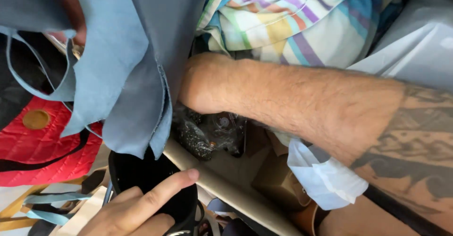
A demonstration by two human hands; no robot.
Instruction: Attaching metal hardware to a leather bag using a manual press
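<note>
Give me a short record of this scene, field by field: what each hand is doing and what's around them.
left hand: resting on a black bag, index finger stretched along its rim
right hand: reaching behind hanging blue fabric, fingers hidden
right forearm: tattooed, crossing the frame
below right wrist: clear plastic packet of small dark items
left side: red quilted bag
top: striped cloth

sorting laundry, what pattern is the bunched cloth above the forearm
The bunched cloth is striped: white, blue, purple, yellow, green. Head view.
</note>
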